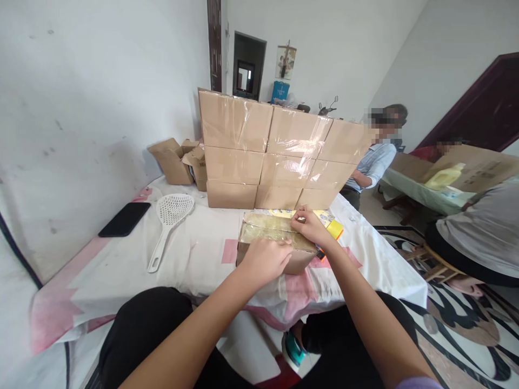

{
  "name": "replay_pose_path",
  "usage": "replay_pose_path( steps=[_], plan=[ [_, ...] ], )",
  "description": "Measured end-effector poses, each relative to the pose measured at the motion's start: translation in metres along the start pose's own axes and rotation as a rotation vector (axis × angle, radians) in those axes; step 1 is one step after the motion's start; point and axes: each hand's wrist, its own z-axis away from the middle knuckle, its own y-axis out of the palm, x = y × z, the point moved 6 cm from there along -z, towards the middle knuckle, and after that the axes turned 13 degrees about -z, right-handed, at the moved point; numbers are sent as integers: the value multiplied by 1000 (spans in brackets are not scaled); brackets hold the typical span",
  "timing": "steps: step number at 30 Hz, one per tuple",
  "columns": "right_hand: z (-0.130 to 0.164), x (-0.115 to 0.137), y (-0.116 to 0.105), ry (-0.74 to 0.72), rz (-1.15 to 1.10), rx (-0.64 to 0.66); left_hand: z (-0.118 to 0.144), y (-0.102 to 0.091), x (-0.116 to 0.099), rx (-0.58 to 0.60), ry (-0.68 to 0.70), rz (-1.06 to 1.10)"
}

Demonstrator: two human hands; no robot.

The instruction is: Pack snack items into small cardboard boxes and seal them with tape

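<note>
A small cardboard box (pixel 298 263) with shiny clear tape over its top sits on the table in front of me. My left hand (pixel 268 260) is closed at the box's near top edge, fingers curled against it. On the far right part of the top, my right hand (pixel 311 226) makes a pinch, thumb and fingers together. What lies between those fingertips is too small to make out. Just right of the box, partly behind my right wrist, is a yellow and orange object (pixel 334 229). Behind stands a wall of stacked, taped cardboard boxes (pixel 284 154).
A white slotted skimmer (pixel 172 216) and a black phone (pixel 125 220) lie on the cloth-covered table (pixel 203 254) at left. Opened cartons (pixel 172 162) stand at the back left. A person in a light blue shirt (pixel 375 165) and another on a stool (pixel 486 232) are at right.
</note>
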Motion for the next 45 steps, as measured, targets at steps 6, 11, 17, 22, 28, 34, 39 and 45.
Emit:
replay_pose_path(
  steps=[6, 11, 17, 22, 28, 34, 39, 45],
  plan=[
    [-5, -2, 3, 19, 63, -10, 0, 3, -1, 3, -16, -1],
    [-5, 1, -6, 22, 50, 7, -1, 4, 1, -7, -39, -7],
    [-5, 7, 6, 113, 119, 384, -1, 6, 0, -2, -28, -11],
    [-11, 5, 17, 163, 175, 362, -2, 7, -1, -4, -37, -15],
    [-27, -22, -38, 142, 130, -190, 2, 10, -1, -68, -38, -28],
    [-53, -90, -136, 336, 222, -377, 2, 5, -13, -295, -28, -145],
    [-56, -152, -159, 496, 263, -264, 0, 13, -16, -336, -7, -130],
    [-23, -211, -175, 525, 140, -237, 1, 22, -12, -321, -2, -110]
  ],
)
